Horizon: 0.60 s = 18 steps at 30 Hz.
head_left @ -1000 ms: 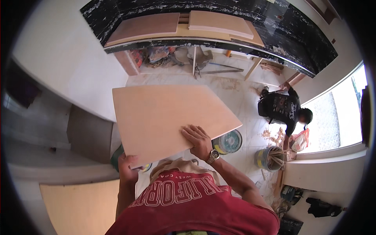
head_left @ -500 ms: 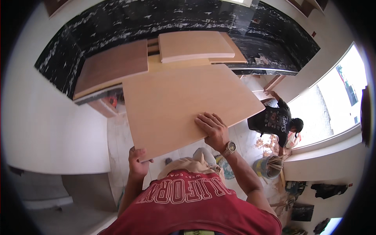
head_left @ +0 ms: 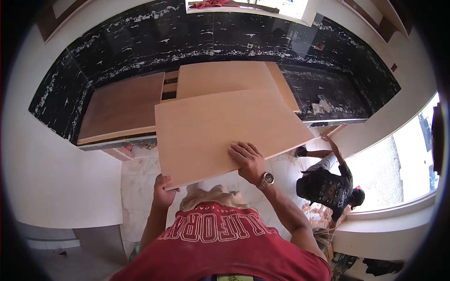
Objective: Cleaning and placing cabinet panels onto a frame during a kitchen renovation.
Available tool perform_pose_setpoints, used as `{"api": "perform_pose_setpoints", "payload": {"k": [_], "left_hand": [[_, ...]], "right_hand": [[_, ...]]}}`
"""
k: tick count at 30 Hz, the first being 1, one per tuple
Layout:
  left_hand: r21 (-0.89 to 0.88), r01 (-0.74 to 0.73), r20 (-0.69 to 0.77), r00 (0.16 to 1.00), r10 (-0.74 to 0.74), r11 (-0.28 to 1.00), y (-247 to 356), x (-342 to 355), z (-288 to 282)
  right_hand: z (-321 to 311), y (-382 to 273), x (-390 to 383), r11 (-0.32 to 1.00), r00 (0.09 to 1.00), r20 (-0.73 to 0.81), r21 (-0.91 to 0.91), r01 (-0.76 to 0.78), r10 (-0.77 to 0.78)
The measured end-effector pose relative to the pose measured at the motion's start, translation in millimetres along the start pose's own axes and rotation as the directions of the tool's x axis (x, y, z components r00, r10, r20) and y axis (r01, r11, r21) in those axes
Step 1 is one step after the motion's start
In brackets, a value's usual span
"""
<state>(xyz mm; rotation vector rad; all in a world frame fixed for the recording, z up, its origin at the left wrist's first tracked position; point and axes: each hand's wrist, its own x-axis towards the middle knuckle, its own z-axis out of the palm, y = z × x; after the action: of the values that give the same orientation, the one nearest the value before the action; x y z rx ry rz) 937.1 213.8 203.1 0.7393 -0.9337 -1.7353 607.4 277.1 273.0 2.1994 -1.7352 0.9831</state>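
Note:
A flat tan wooden board (head_left: 225,126) is held in front of me, its far part overlapping the boards on the counter in view. My left hand (head_left: 164,188) grips its near left corner, thumb on top and fingers under the edge. On the near edge, right of the middle, my right hand (head_left: 248,161) has its fingers laid over the top face; its thumb is hidden. A wristwatch (head_left: 267,179) is on my right wrist. Beyond the held board lies another tan board (head_left: 225,77), with a browner board (head_left: 124,105) to its left.
A black, white-veined counter (head_left: 323,89) and backsplash (head_left: 187,37) run along the far wall. Small clear plastic packets (head_left: 322,105) lie on the counter's right. Close to the held board's right corner, a co-worker (head_left: 328,185) crouches on the tiled floor (head_left: 140,187) by a bright opening.
The view has tilted up, so the counter sits lower in the picture and a window shows above. Both hands keep their hold on the board. The co-worker's body has shifted slightly.

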Motion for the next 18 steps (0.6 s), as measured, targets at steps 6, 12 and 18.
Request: {"api": "perform_pose_setpoints", "payload": {"k": [6,12,18], "left_hand": [[-0.063,0.191,0.050,0.981,-0.188,0.980,-10,93,22],[-0.161,0.207,0.012,0.978,-0.208,0.965,-30,217,13],[-0.096,0.291,0.123,0.953,-0.278,0.952,-44,356,-19]], "right_hand": [[32,80,51,1.000,0.998,0.066,0.024,-0.020,0.018],[85,150,119,0.999,0.994,0.099,-0.030,-0.040,0.043],[161,210,172,0.996,0.993,0.081,-0.042,-0.084,0.087]]}}
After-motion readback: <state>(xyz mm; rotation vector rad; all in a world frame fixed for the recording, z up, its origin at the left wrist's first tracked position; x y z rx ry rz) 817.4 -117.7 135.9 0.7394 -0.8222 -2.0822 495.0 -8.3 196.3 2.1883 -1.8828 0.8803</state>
